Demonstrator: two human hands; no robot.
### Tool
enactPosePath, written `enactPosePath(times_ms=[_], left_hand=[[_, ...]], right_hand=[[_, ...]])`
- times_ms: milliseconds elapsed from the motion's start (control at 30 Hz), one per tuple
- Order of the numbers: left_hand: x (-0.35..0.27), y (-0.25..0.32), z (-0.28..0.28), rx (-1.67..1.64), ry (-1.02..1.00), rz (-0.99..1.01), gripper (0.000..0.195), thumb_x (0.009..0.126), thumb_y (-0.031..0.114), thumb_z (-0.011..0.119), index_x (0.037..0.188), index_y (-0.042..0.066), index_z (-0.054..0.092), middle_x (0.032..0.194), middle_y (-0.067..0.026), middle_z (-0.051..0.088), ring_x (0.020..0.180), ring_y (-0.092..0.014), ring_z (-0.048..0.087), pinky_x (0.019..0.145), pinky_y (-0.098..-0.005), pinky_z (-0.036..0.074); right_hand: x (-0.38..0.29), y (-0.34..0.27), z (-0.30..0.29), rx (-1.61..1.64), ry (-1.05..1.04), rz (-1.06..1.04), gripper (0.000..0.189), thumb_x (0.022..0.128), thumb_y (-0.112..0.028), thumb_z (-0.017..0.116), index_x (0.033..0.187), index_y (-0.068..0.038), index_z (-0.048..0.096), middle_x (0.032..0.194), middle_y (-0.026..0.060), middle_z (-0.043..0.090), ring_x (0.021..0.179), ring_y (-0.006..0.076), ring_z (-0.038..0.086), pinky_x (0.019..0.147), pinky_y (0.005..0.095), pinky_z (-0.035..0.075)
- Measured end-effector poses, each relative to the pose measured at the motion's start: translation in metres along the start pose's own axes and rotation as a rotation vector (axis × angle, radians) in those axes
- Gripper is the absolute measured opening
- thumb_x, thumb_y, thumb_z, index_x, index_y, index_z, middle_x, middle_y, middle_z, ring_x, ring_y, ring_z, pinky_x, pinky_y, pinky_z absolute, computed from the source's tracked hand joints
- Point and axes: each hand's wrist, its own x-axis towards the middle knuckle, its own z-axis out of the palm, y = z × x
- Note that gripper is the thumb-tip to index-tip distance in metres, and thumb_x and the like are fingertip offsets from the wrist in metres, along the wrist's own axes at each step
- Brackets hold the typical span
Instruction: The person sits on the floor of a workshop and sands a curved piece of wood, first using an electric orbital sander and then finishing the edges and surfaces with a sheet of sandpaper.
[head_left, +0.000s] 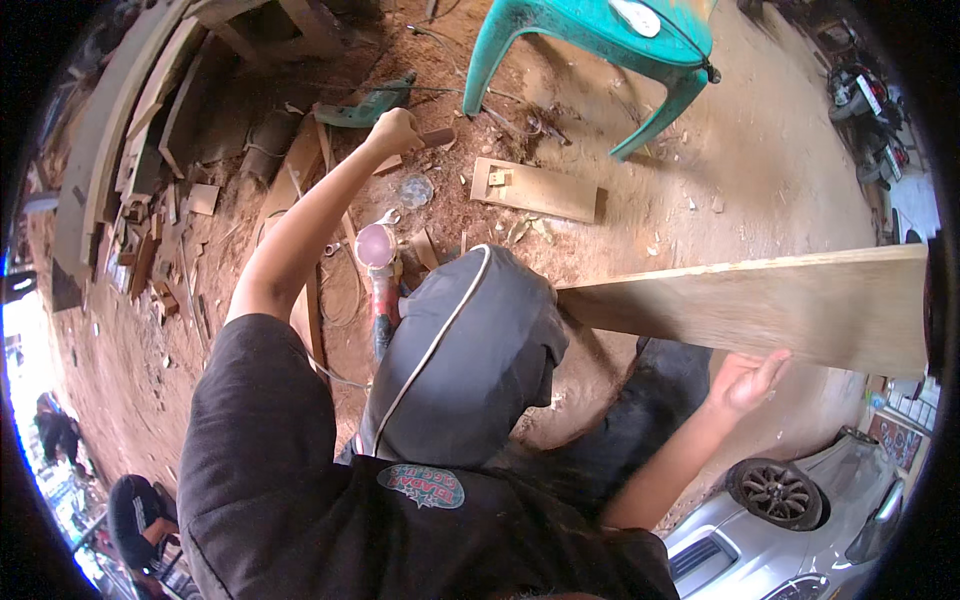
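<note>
My left hand (395, 132) reaches out to the floor at the upper middle, its fingers closed around the end of a small brown strip (439, 138). Just beyond it lies a green corded power tool (367, 103). My right hand (748, 381) is at the lower edge of a long wooden board (757, 304), fingertips against its face. The board's near end meets my dark-clad knee (480, 330), and its far end runs to the right rim. An angle grinder (384, 300) with a pinkish sanding disc (375, 246) lies left of that knee, a pale cord crossing the leg.
A green plastic stool (592, 34) stands at the top. A short wooden block (534, 189) lies on the dusty floor among shavings and offcuts. Planks (120, 150) lean at the left. A silver car (787, 517) is at lower right, motorcycles (862, 112) at upper right. Another person (139, 521) is at lower left.
</note>
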Motion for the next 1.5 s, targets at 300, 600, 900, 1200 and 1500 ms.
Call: enactPosePath(times_ms=[300,600,900,1200,1500], left_hand=[[-0.186,0.192,-0.077,-0.484,-0.2,0.498,0.033,0.087,0.005,0.074,0.119,-0.003,0.068,0.102,-0.0051,0.071,0.099,-0.011,0.062,0.088,-0.0292,0.05],[-0.38,0.432,-0.104,-0.139,0.099,1.202,0.022,0.081,0.004,0.076,0.102,0.001,0.068,0.102,-0.0132,0.067,0.097,-0.033,0.061,0.089,-0.0412,0.047],[-0.346,0.525,-0.082,0.277,0.306,1.471,0.013,0.085,0.015,0.073,0.093,0.008,0.067,0.15,-0.0123,0.051,0.144,-0.037,0.037,0.118,-0.0539,0.022],[-0.351,0.526,-0.076,0.233,0.235,1.435,0.009,0.083,0.015,0.073,0.088,0.009,0.069,0.15,-0.0097,0.051,0.133,-0.032,0.046,0.113,-0.0497,0.025],[-0.333,0.527,-0.076,0.296,0.3,1.485,0.03,0.089,0.03,0.072,0.113,0.012,0.069,0.153,-0.0104,0.05,0.138,-0.034,0.044,0.116,-0.048,0.027]], right_hand=[[-0.014,0.029,-0.035,0.136,0.043,0.041,0.026,0.1,-0.017,0.067,0.122,-0.009,0.056,0.108,-0.0006,0.061,0.099,0.0102,0.055,0.086,0.0282,0.045],[-0.024,0.006,0.007,-0.092,-0.049,-0.152,0.025,0.096,-0.031,0.074,0.102,-0.009,0.066,0.088,-0.0049,0.061,0.077,0.006,0.052,0.067,0.0261,0.043],[-0.037,-0.013,0.01,-0.078,-0.193,-0.044,0.021,0.096,-0.023,0.072,0.101,-0.004,0.065,0.079,-0.0045,0.055,0.072,0.005,0.048,0.064,0.0243,0.038],[-0.016,-0.107,-0.033,0.14,-0.136,-0.407,0.046,0.094,-0.029,0.051,0.129,0.0,0.054,0.127,0.0129,0.063,0.119,0.021,0.058,0.107,0.0396,0.04],[0.014,-0.222,-0.019,-0.877,-0.537,-0.487,0.035,0.091,-0.036,0.075,0.107,-0.005,0.067,0.081,0.0173,0.071,0.07,0.0317,0.07,0.064,0.0409,0.054]])
